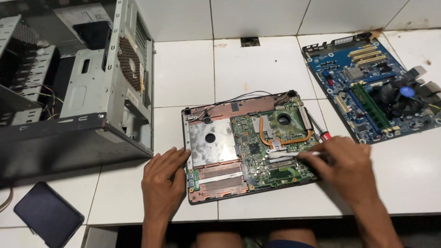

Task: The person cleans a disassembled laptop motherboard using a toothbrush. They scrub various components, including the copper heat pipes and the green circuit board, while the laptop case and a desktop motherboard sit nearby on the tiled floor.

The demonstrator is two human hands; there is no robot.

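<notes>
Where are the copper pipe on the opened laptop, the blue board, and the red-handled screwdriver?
copper pipe (262, 133), head view, on its left bend.
blue board (342, 62), head view, on bare board near its upper left.
red-handled screwdriver (325, 135), head view, on the red handle.

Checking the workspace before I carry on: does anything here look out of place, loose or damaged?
Thin black wires stick out loose past the back edge of the opened laptop. A red-handled screwdriver lies partly on its right edge. The desktop case lies open with wires showing inside. No damage shows.
</notes>
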